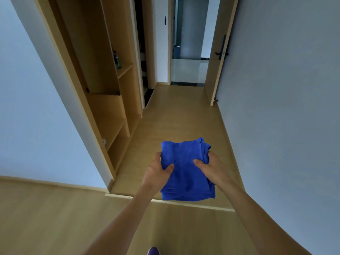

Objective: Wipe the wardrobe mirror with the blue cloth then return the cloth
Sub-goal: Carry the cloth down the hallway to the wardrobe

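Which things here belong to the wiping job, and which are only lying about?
For the job: blue cloth, left hand, right hand, both holding it.
Only lying about: green bottle, black door handle, purple shoe.

Pale wooden floor (180, 115) runs down a narrow passage between grey-blue walls (285, 89). On the left stand open wooden shelves (114, 129) — a green bottle (117, 60) sits on an upper one. On the right a wooden door (219, 70) stands open, its black handle (221, 52) showing. A purple shoe tip (153, 251) is at the bottom edge.
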### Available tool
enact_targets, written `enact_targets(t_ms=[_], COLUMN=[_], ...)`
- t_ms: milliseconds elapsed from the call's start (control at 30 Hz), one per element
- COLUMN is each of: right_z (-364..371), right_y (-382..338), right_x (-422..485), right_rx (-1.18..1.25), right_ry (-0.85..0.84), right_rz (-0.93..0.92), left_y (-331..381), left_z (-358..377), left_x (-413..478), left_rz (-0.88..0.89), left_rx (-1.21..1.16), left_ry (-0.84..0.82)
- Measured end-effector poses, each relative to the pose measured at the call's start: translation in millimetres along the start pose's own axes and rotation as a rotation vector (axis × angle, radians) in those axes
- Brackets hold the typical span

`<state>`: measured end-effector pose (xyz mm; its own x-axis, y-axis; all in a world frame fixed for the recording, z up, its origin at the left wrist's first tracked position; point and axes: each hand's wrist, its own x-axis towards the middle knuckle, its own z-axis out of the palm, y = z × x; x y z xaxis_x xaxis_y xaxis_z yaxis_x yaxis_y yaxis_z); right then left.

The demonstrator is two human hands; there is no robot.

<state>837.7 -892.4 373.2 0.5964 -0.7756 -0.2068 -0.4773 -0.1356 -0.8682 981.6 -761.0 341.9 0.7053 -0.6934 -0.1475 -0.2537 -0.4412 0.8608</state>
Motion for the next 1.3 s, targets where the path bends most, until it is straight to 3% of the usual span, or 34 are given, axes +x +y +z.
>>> enact_targets(t_ms=[700, 967, 1300], right_z=[60, 53, 29], right_y=[-100, -112, -143], right_x=[271, 384, 526], right_rx=[0.013, -0.059, -0.109], right_ry=[-0.016, -0.094, -0.192], right_rz=[-0.014, -0.054, -0.19], left_y=[6, 25, 50], left_z=[-73, -61, -48], left_x=[286, 372, 487], left_rz=[-0.028, -0.049, -0.083], left_rx=[0.041, 0.194, 0.205], left_ry=[0.044, 0.168, 0.36])
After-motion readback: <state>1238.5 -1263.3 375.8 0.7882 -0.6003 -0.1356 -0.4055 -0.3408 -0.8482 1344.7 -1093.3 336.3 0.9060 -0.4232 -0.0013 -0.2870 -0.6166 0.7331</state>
